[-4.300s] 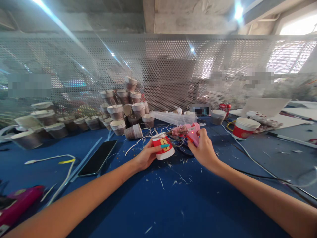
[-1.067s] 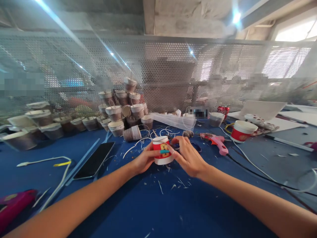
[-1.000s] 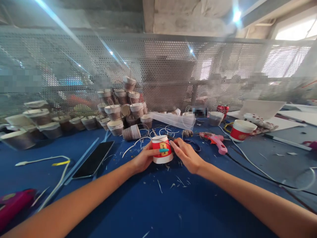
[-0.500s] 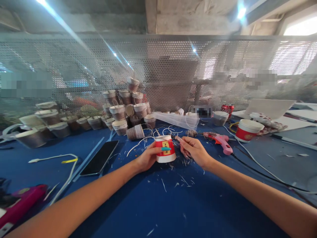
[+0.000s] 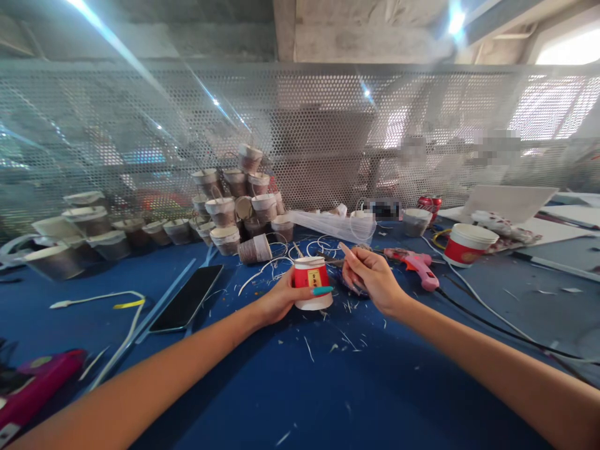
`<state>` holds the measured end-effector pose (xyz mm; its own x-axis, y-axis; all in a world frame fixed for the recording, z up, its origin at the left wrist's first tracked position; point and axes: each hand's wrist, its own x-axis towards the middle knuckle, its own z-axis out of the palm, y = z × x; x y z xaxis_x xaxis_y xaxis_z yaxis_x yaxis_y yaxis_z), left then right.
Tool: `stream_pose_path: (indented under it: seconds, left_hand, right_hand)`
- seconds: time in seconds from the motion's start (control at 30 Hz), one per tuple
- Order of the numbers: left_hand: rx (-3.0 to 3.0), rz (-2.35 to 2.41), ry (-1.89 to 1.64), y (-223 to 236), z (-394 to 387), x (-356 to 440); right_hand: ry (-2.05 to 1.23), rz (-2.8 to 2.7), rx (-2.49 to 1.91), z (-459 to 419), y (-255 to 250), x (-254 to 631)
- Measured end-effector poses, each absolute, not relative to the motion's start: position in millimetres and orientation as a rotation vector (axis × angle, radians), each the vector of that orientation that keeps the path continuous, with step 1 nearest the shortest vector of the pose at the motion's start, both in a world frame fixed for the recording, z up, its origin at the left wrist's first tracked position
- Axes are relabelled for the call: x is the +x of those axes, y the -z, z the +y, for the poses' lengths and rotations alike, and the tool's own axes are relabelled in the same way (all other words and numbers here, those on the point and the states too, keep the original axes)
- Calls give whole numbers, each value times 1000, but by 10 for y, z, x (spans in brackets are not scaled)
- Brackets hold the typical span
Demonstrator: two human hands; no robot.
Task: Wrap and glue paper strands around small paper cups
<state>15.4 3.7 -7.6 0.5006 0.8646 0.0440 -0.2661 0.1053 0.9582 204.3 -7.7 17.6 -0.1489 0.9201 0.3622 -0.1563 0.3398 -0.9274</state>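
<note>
A red and white paper cup [image 5: 313,301] with a gold label sits in the grasp of my left hand [image 5: 280,297], just above the blue table. The thumb, with its long turquoise nail, lies across the front of the cup. My right hand [image 5: 372,278] is just right of the cup, fingers curled and thumb raised. A thin brown strand, apparently twine [image 5: 334,262], runs from the cup's rim to its fingers; its end is hidden. Loops of white cord [image 5: 281,249] lie behind the cup.
Twine-wrapped cups [image 5: 222,212] are stacked at the back left. A black phone [image 5: 187,299] lies left, and a magenta tool [image 5: 42,381] nearer. To the right are a pink glue gun [image 5: 422,270] with its cable and a stack of paper cups [image 5: 470,245]. Scraps litter the table.
My right thumb has lifted and the hand has turned slightly beside the rim. My left thumb has slid a little lower on the cup, which stays in place.
</note>
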Motion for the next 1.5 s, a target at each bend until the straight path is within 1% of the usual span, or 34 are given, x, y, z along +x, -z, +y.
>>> stream_pose_path:
  seconds: [0.27, 0.57, 0.87, 1.5]
  left_hand:
    - [1246, 676, -908, 80, 15, 182]
    - [1227, 685, -885, 1, -25, 194]
    - [1223, 655, -842, 52, -1, 150]
    - [1254, 629, -741, 12, -28, 149]
  right_hand:
    - [-1119, -1284, -709, -47, -211, 2089]
    - [-1113, -1313, -756, 7, -153, 2087]
    - [-1118, -1345, -764, 16, -100, 2061]
    - [-1134, -1394, -866, 15, 1, 1995]
